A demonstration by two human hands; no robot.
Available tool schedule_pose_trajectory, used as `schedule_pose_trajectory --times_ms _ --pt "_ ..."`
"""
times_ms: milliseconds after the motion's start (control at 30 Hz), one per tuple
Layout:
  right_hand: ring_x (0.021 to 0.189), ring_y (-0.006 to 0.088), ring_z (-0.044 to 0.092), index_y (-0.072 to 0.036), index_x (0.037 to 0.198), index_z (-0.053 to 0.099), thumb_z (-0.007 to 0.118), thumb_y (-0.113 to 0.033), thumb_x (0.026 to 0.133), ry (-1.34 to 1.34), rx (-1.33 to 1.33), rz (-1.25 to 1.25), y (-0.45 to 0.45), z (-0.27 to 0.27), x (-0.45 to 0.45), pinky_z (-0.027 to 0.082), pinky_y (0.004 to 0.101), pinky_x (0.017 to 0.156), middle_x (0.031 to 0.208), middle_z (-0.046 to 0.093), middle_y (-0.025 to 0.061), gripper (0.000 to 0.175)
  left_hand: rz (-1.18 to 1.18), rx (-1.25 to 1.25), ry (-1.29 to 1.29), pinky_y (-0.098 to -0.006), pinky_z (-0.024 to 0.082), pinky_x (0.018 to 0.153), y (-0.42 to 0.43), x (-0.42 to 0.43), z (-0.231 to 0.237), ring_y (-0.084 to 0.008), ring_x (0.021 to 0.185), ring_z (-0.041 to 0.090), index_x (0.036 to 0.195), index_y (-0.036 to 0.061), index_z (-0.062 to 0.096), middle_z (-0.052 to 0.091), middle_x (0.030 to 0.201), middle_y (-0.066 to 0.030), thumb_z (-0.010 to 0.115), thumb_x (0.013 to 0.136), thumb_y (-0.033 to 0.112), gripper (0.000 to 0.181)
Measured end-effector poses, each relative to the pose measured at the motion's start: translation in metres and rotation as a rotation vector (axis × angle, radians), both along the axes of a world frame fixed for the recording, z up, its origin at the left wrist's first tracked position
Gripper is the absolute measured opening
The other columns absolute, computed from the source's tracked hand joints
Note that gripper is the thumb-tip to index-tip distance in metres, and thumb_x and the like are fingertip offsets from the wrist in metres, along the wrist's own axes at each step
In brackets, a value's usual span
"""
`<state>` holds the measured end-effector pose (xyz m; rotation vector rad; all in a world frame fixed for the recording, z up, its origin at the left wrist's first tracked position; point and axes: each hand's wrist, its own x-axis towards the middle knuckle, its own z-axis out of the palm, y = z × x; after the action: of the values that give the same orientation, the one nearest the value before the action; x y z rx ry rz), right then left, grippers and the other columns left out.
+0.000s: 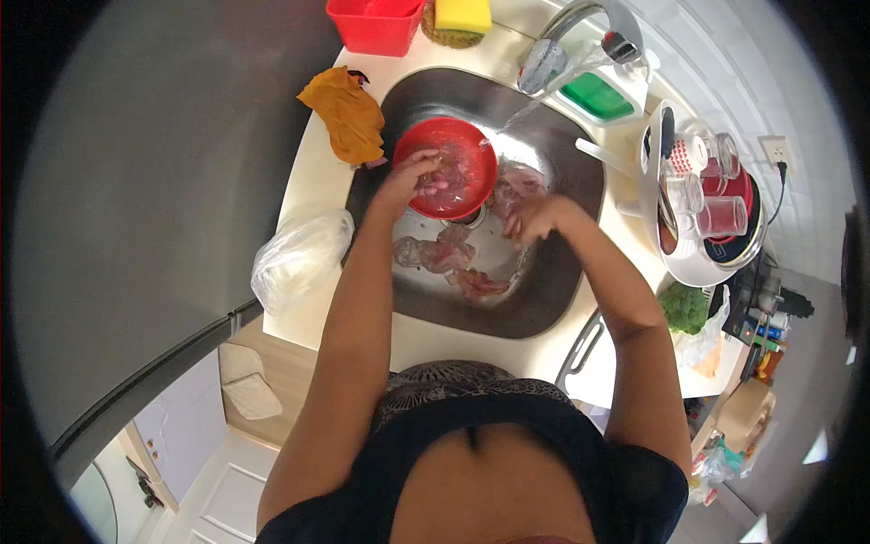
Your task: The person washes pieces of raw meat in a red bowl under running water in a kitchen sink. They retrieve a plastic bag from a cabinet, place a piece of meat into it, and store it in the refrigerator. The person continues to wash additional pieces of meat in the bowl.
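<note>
In the sink (574, 177) stands a red bowl (484, 175) with water and pinkish pieces (452, 180) inside. My left hand (412, 175) reaches over the bowl's left rim, its fingers among those pieces; whether they grip anything is unclear. To the right of the bowl, my right hand (537, 219) hangs low over the sink with bent, blurred fingers. Just above it lies a crumpled, translucent pinkish scrap (518, 185), and I cannot tell if the hand touches it. Similar scraps (438, 251) and a redder one (479, 282) lie on the sink floor. Water runs from the faucet (618, 44) toward the bowl.
An orange cloth (350, 119) and a clear plastic bag (302, 255) rest on the left counter. Behind the sink are a red container (377, 30) and a yellow sponge (463, 13). At right stand a dish rack (656, 204) with glasses, broccoli (683, 307) and a white cutting board (591, 370).
</note>
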<state>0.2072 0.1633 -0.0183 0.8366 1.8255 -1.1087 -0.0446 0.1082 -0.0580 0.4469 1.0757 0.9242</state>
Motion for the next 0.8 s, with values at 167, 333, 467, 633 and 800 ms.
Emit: schedule_pose_trajectory --times_ms 167,333,467,633,800 --pt "0.068 0.0219 0.062 -0.013 0.103 0.064 0.066 -0.022 0.073 0.109 0.264 0.163 -0.017 -0.013 -0.007 0.051 0.0332 0.054 0.097 0.063 0.0156 0.032 0.263 0.040 -0.036 -0.0288 0.048 0.077 -0.002 -0.002 -0.020 -0.0182 0.095 0.059 0.122 0.0119 0.045 0.054 0.113 -0.0040 0.051 0.088 0.013 0.034" --pt "0.078 0.0301 0.061 -0.010 0.103 0.060 0.068 -0.024 0.069 0.357 0.303 -0.372 0.030 -0.065 -0.031 0.050 0.0369 0.066 0.100 0.057 0.0202 0.037 0.430 0.055 0.034 -0.0322 0.049 0.082 0.001 -0.007 -0.033 -0.0208 0.098 0.058 0.122 0.0121 0.041 0.049 0.122 -0.0050 0.048 0.088 0.004 0.035" --pt "0.094 0.0348 0.057 -0.008 0.110 0.053 0.066 -0.022 0.071 0.478 0.930 -0.330 0.018 -0.124 -0.075 0.047 0.0395 0.080 0.106 0.054 0.0220 0.044 0.522 0.109 -0.086 -0.0317 0.051 0.080 0.007 -0.009 -0.036 -0.0220 0.099 0.058 0.123 0.0126 0.039 0.050 0.120 -0.0063 0.047 0.088 0.001 0.038" --pt "0.091 0.0322 0.060 -0.006 0.109 0.054 0.062 -0.022 0.075 0.502 1.038 -0.145 -0.013 -0.149 -0.112 0.046 0.0397 0.088 0.102 0.058 0.0195 0.038 0.550 0.053 -0.148 -0.0298 0.051 0.078 0.005 -0.017 -0.050 -0.0216 0.098 0.059 0.124 0.0122 0.039 0.051 0.115 -0.0060 0.047 0.087 0.000 0.040" --pt "0.089 0.0274 0.061 -0.004 0.088 0.063 0.070 -0.015 0.067 0.503 0.479 -0.436 0.019 -0.110 -0.092 0.045 0.0340 0.083 0.089 0.064 0.0140 0.025 0.559 0.058 -0.123 -0.0282 0.050 0.077 0.005 -0.009 -0.040 -0.0181 0.096 0.059 0.122 0.0104 0.039 0.053 0.110 -0.0047 0.048 0.086 0.001 0.039"
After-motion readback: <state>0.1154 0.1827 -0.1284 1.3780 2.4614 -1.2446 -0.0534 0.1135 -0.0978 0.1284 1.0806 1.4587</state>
